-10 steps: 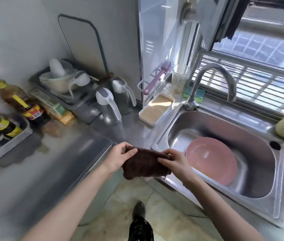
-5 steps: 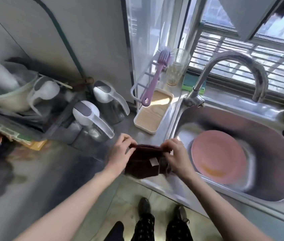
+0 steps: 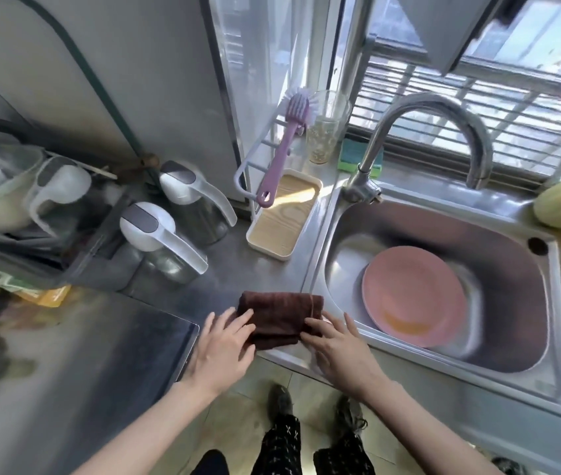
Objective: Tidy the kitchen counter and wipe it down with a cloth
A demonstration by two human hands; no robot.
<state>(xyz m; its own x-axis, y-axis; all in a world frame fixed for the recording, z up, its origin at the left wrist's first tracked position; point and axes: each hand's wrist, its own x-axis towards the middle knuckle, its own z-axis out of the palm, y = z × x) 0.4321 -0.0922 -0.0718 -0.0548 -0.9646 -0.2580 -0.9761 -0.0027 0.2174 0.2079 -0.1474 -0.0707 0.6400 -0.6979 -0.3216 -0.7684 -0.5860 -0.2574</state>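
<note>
Steel counter (image 3: 231, 275) fills the lower centre of the frame, and a folded brown cloth (image 3: 281, 315) lies flat on it at the near edge, just left of the sink (image 3: 323, 234). The left hand (image 3: 222, 347) and right hand (image 3: 341, 347) press its near corners, fingers spread and straight. Wiping looks barely begun. Farther up, two jugs (image 3: 169, 234), a tray (image 3: 284, 214) and a brush (image 3: 282, 145) remain to tidy; a pink plate (image 3: 413, 296) sits in the sink below the window (image 3: 478, 90).

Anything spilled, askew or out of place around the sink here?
The pink plate in the sink lies tilted and carries an orange smear. The purple brush leans askew on the white rack.
</note>
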